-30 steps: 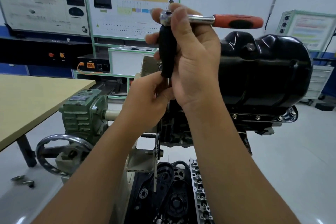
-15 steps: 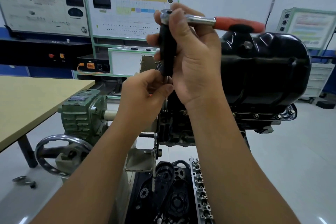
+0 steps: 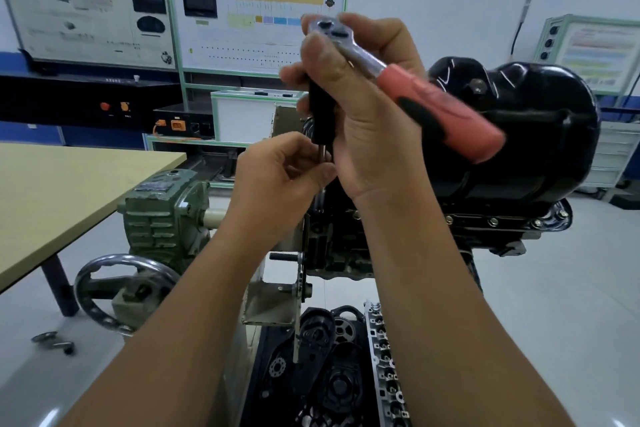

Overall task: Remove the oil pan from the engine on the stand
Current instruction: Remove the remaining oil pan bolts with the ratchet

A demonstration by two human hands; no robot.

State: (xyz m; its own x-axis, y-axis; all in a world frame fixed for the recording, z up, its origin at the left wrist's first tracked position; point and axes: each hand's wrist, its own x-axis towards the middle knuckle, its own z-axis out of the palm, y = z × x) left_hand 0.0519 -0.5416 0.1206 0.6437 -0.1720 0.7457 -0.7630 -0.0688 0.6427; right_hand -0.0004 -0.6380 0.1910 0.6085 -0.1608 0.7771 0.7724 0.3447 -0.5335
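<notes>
**Ratchet up in front of the oil pan**

Head view: the only writing I can partly read is the blue header strip on the green-framed training board (image 3: 258, 21), where the letters "PACK" stand among Chinese characters; the rest is too blurred to read.

My right hand (image 3: 367, 121) makes a closed grip round the ratchet (image 3: 391, 74): fingers curl over its silver head and the black extension (image 3: 320, 114) hanging below it, while the red and black handle slants down to the right. My left hand (image 3: 277, 177) sits just below, fingertips pinching the thin metal end that sticks out under the extension.

The black oil pan (image 3: 540, 135) is behind my right hand, on the engine (image 3: 346, 246) on the stand, with bolts visible along its flange. The wooden counter (image 3: 69, 191) lies to the left, beside the green gearbox (image 3: 162, 215) and handwheel (image 3: 124, 291).
</notes>
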